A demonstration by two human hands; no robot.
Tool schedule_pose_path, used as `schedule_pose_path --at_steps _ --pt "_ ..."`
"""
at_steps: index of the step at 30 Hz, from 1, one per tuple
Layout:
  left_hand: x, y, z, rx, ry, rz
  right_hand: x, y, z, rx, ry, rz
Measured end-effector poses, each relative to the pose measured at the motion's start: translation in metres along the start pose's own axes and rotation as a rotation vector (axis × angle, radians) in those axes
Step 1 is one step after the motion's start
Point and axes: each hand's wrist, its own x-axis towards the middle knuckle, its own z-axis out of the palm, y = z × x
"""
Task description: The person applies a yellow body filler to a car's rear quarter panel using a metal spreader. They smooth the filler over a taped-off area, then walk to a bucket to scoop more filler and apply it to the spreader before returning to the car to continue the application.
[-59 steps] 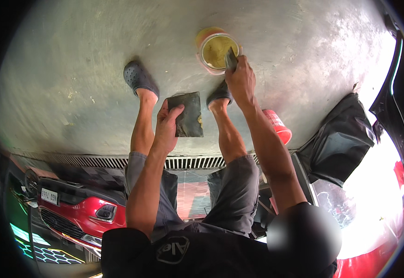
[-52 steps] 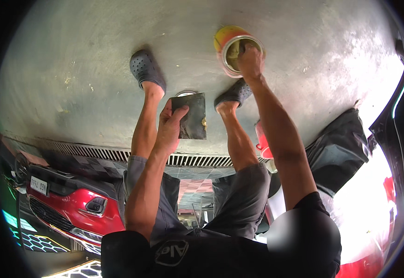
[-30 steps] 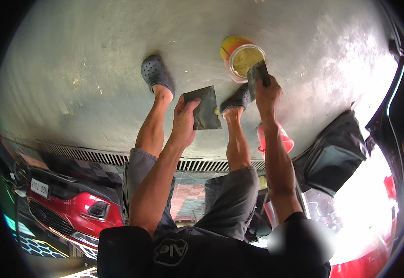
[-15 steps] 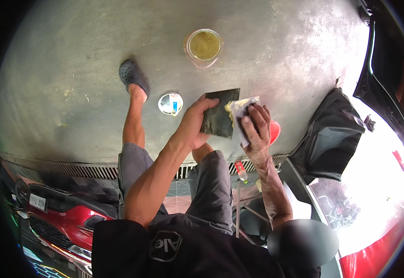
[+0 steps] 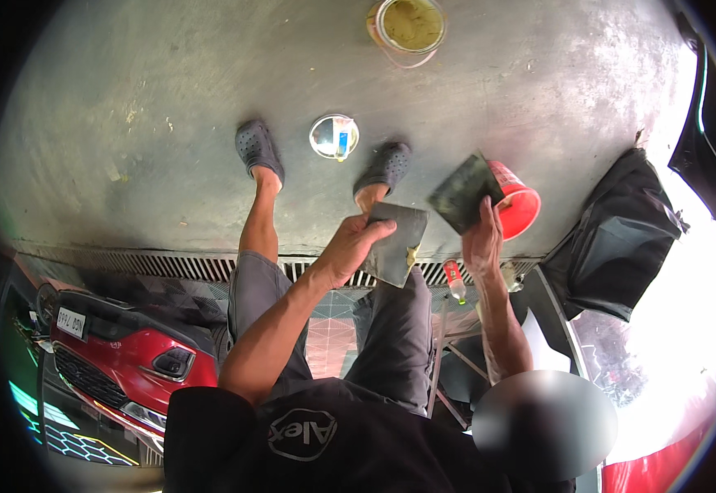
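Note:
My left hand (image 5: 344,251) grips a thin grey rectangular putty spreader (image 5: 392,234), thumb on top. A small lump of yellowish putty (image 5: 412,256) clings to its right edge. My right hand (image 5: 483,240) holds a second flat, dark rectangular spreader (image 5: 461,197), slightly blurred, tilted up and away from me. The two spreaders are apart. Behind the right one stands a red bucket (image 5: 524,212), partly covered by it, with its mouth toward me. Farther off is an open tub (image 5: 378,31) of yellow-brown putty with a wire handle.
A round shiny lid (image 5: 322,136) lies on the grey floor between my clog-shod feet. A small bottle (image 5: 455,283) with a red label is near the slatted drain (image 5: 292,269). Black sheeting (image 5: 608,246) is at right, a red car (image 5: 128,353) at lower left.
My right hand has moved right, away from the left spreader, and now turns its spreader's dark face up. The view has shifted, bringing the red bucket and my right foot into sight.

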Motion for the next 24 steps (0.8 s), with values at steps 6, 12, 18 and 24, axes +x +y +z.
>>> schedule_pose_path --at_steps 6,12,18,24 --pt "0.01 0.007 -0.059 0.087 0.083 0.29 0.029 0.061 0.129 0.364 -0.348 0.338" --pt "0.009 0.05 -0.158 -0.23 0.349 0.492 0.13 0.169 0.169 -0.942 -0.354 -0.194" --pt "0.004 0.056 -0.209 -0.302 0.492 0.569 0.206 0.238 0.163 -1.787 -0.635 -1.012" --pt "0.0 0.065 -0.21 -0.28 0.497 0.583 0.231 0.266 0.171 -1.971 -0.712 -1.117"
